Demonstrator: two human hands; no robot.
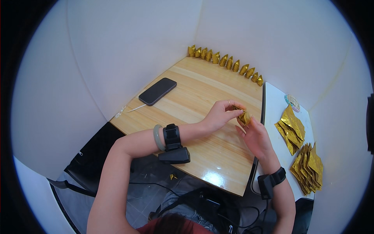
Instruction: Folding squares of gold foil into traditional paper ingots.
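Observation:
Above the right part of the wooden table (187, 84), both my hands hold one small piece of folded gold foil paper (244, 117). My left hand (223, 115) pinches its upper left side between thumb and fingers. From the right, my right hand (254, 134) grips the piece with thumb and fingertips; part of the foil is hidden behind the fingers. Along the back edge of the table stands a row of several small folded gold foil pieces (230, 63), upright with pointed tips.
A black phone (157, 91) with a white cable lies at the table's left. On the white surface at right are a stack of gold foil sheets (307, 169), a smaller foil pile (291, 128) and a small woven-looking oval item (292, 102). Walls enclose the back and left.

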